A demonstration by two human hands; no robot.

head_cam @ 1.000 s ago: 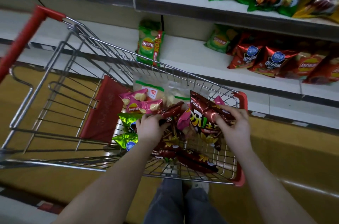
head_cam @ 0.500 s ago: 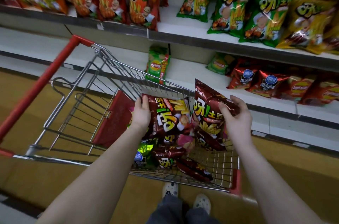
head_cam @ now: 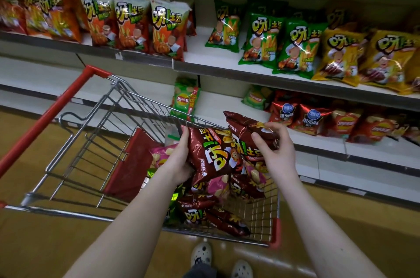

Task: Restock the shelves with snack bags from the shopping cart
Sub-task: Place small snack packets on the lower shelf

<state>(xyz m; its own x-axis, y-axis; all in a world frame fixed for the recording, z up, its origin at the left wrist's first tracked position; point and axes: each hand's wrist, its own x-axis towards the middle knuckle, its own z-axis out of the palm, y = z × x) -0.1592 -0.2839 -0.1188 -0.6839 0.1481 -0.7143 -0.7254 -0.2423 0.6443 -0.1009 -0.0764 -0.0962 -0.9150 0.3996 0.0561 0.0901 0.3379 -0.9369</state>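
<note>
My left hand grips a dark red snack bag by its side edge, just above the shopping cart. My right hand pinches a second dark red bag near its top. The two bags touch and overlap over the cart. My hands are apart, one on each bag.

The bags I hold hide part of the pile of bags lying in the cart. A pink bag peeks out beside my left wrist.

Behind the cart, the shelves hold orange, green and yellow bags, and the rows are cut off at both sides. The low shelf is dark, so its bags are hard to read.
</note>
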